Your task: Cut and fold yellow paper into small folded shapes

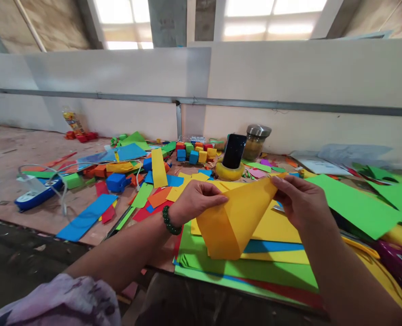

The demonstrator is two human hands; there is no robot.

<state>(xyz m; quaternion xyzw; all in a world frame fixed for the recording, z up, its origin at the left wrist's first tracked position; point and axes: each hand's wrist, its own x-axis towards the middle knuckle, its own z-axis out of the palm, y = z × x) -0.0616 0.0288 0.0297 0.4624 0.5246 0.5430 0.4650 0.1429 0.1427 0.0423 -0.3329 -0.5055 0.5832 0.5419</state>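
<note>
Daylight comes to me from the windows (124, 18) behind the table (4, 194), and their panes are so white that the detail is lost. The yellow sheet (251, 203) between my fingers (216, 200) is bright, but its lower fold is darker. Shadows lie on the green sheets (269, 271) below. The floor (4, 262) is quite dim. Near the side edges, shapes look stretched and a little soft.

Lettering I am not managing to read
I am seeing small print on the yellow packet (73, 122) and faint marks on the grey pillar (167, 26), both staying illegible.
</note>
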